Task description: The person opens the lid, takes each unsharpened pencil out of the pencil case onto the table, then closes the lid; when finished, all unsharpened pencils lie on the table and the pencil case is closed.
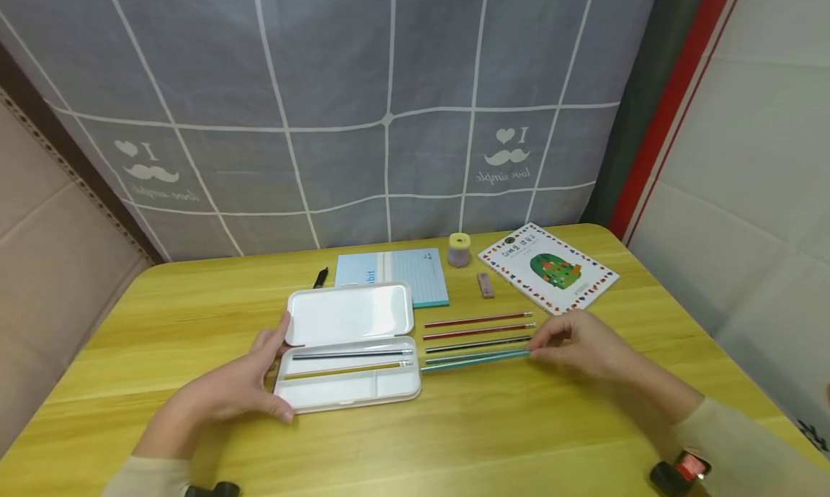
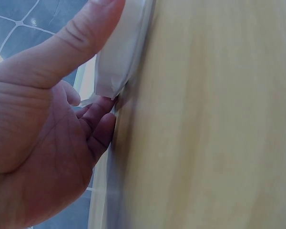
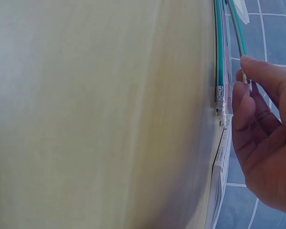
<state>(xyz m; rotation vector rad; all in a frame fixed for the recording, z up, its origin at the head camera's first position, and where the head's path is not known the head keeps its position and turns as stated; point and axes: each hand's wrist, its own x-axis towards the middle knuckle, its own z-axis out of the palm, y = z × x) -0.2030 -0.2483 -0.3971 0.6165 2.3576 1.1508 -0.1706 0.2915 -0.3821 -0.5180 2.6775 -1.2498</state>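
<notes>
Teal pencil (image 3: pixel 239 33) in fingers (image 3: pixel 268 74), "love simple" cloth (image 1: pixel 337 162)

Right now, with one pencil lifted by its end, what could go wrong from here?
1. The right hand pinches the lifted green pencil near one end only, so its far end might swing or dip.
2. Another green pencil lies close beside it; a careless brush could set that one rolling.
3. The lifted pencil's far end is near the open pencil box and may catch its rim, though the left hand holds the box's opposite end.
</notes>
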